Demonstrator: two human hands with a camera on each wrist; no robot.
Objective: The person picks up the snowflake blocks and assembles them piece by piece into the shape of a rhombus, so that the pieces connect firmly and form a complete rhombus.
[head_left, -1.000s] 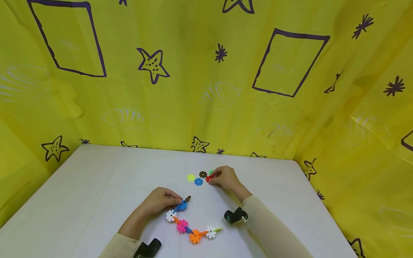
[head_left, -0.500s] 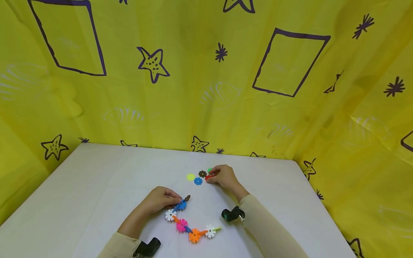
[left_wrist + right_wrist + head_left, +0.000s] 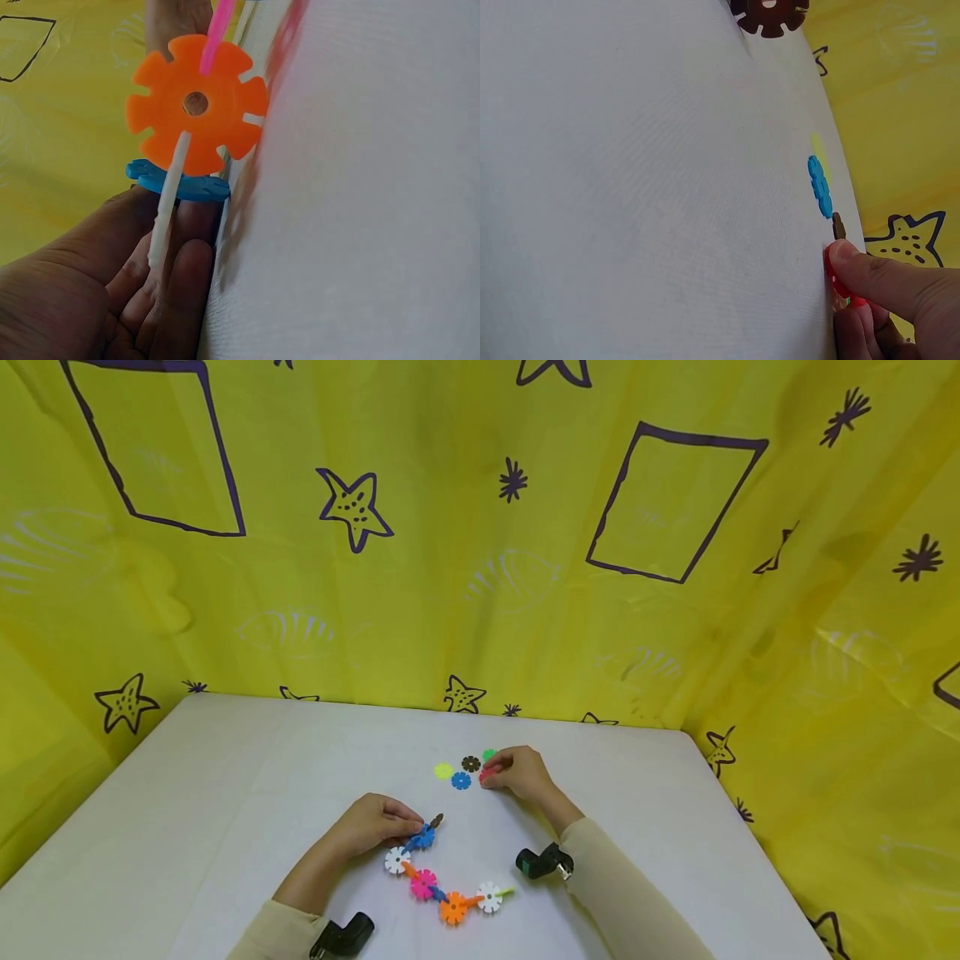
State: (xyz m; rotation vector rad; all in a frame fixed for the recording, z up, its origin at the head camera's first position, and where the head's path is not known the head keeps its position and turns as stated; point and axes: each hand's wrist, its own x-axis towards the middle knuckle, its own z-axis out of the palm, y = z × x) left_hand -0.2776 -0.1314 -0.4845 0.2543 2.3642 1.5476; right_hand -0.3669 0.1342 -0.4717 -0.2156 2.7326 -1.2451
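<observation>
A chain of interlocking snowflake discs (image 3: pixel 423 885) curves across the front of the table in white, pink, orange, blue and other colours. At its upper end, my left hand (image 3: pixel 375 824) pinches a blue disc (image 3: pixel 187 187) between thumb and fingers. An orange disc (image 3: pixel 196 105) with a pale one slotted into it stands close to the fingers in the left wrist view. Farther back, my right hand (image 3: pixel 521 774) pinches a red disc (image 3: pixel 837 283) by its edge, thumb on the near side. The right wrist view shows it tilted up, close to the tabletop.
Beside the right fingers lie loose discs: a yellow (image 3: pixel 443 772), a blue (image 3: pixel 461 781), a brown (image 3: pixel 470 764) and a partly covered green one (image 3: pixel 490 755). The white table (image 3: pixel 262 777) meets a yellow patterned curtain (image 3: pixel 435 610). Small cameras are strapped to both wrists.
The red disc shows a lighter face and seems tilted up in the right fingers; more of the green disc is visible. My left hand and the chain stay in place.
</observation>
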